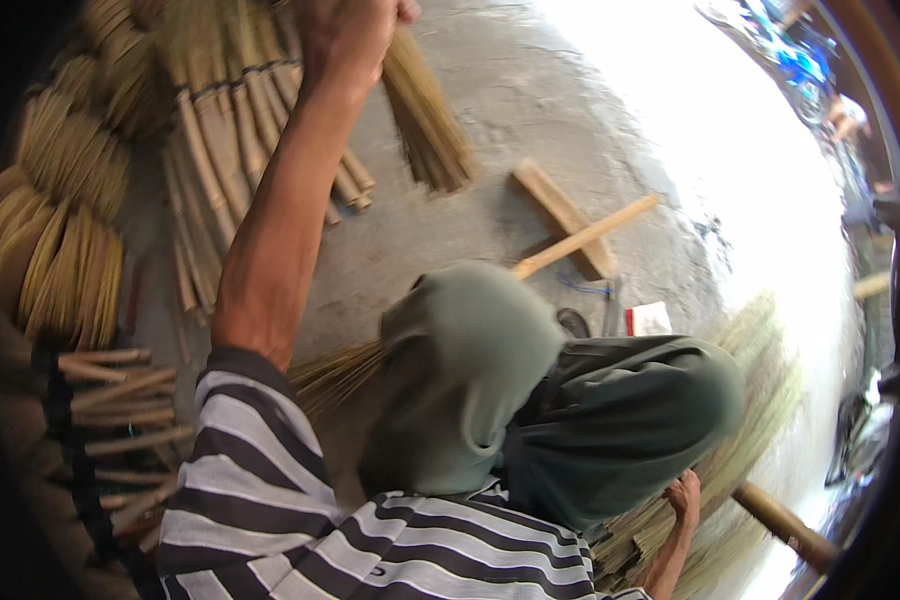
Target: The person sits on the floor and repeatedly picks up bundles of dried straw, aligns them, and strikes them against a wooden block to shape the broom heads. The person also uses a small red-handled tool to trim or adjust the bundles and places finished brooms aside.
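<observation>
My left arm reaches to the top edge, where my left hand (355, 45) is partly cut off. It looks closed at the upper end of a bundle of straw stalks (432, 125), whose cut ends point down toward the floor. Beside it lie several brooms (232, 130) with bamboo handles and dark bindings. At the lower right, past my bent knee, my right hand (684, 495) is curled closed beside loose pale-green broom grass (745, 400). What its fingers hold, if anything, is hidden. More straw (340, 378) sticks out to the left of my leg.
Coiled straw bundles (65, 270) pile up at the left, above stacked bamboo sticks (125, 400). A wooden block (565, 215) and a wooden stick (600, 232) lie crossed on the concrete floor. Near my knee is a red-and-white packet (649, 320). A bamboo pole (785, 525) lies at right.
</observation>
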### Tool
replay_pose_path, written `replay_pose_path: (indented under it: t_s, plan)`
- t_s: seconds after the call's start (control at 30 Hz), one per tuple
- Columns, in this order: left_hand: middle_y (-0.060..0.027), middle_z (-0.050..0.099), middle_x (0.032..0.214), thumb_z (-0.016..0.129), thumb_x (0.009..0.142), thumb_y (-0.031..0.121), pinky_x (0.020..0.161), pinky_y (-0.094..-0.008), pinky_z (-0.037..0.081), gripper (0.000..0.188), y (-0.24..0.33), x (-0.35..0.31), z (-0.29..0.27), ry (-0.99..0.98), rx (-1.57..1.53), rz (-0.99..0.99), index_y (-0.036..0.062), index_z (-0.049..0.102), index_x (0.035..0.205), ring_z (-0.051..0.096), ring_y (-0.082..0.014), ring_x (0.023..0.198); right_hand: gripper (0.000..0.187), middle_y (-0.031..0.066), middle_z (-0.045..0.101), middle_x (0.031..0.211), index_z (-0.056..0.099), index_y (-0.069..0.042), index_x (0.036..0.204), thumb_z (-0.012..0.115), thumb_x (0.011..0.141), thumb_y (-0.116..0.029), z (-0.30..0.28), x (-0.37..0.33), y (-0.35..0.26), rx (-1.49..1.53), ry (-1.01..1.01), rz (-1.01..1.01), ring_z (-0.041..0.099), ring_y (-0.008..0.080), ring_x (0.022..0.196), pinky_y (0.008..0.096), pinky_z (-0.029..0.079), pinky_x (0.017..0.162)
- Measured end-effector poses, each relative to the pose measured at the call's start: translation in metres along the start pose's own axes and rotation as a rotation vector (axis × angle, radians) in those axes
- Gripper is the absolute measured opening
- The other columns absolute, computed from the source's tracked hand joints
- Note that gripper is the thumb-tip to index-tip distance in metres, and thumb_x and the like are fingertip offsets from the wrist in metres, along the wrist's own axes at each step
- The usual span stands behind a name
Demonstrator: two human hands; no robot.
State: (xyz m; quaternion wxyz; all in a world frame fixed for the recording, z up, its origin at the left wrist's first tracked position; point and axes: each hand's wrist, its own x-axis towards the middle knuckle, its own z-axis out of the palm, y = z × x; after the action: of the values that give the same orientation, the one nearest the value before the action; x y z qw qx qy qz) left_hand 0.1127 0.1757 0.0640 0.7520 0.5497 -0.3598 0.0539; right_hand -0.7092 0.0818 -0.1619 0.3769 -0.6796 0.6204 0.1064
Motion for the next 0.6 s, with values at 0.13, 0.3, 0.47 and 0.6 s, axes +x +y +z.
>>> replay_pose_path:
  t_s: [0.13, 0.3, 0.47, 0.6]
  plan:
    - [0.0013, 0.064, 0.091, 0.076, 0.095, 0.013, 0.074, -0.0285, 0.046, 0.019, -0.077, -0.081, 0.016, 0.139, -0.141, -0.252, 0.0033, 0.07, 0.11, 0.057, -0.0115, 0.081, 0.029, 0.0192, 0.073, 0.092, 0.072, -0.001, 0.109, 0.068, 0.099, -0.028, 0.005, -0.009, -0.009, -0.16, 0.025, 0.123, 0.071, 0.029, 0.08, 0.0417, 0.057, 0.075]
    - [-0.0035, 0.066, 0.095, 0.071, 0.096, 0.013, 0.072, -0.0288, 0.052, 0.021, -0.122, -0.091, -0.014, -0.014, 0.158, -0.332, 0.0001, 0.071, 0.114, 0.061, -0.0131, 0.078, 0.04, 0.023, 0.075, 0.111, 0.071, -0.001, 0.121, 0.063, 0.099, -0.033, -0.005, -0.02, -0.012, -0.269, -0.031, 0.033, 0.074, 0.0371, 0.102, 0.0461, 0.057, 0.093]
    - [-0.0025, 0.064, 0.085, 0.068, 0.102, 0.015, 0.069, -0.028, 0.05, 0.019, -0.128, -0.1, -0.027, -0.033, 0.169, -0.237, 0.0007, 0.07, 0.115, 0.058, -0.0106, 0.072, 0.04, 0.0251, 0.073, 0.118, 0.07, -0.001, 0.122, 0.062, 0.1, -0.033, 0.006, -0.017, -0.026, -0.258, -0.025, 0.037, 0.069, 0.0424, 0.115, 0.049, 0.054, 0.099]
    - [-0.0011, 0.06, 0.079, 0.067, 0.101, 0.017, 0.068, -0.0293, 0.05, 0.02, -0.127, -0.112, -0.021, 0.006, 0.261, -0.327, 0.0028, 0.07, 0.115, 0.057, -0.0119, 0.07, 0.042, 0.0241, 0.074, 0.118, 0.068, 0.0, 0.124, 0.062, 0.1, -0.035, 0.016, -0.005, -0.033, -0.248, -0.07, -0.084, 0.071, 0.0417, 0.112, 0.048, 0.056, 0.098]
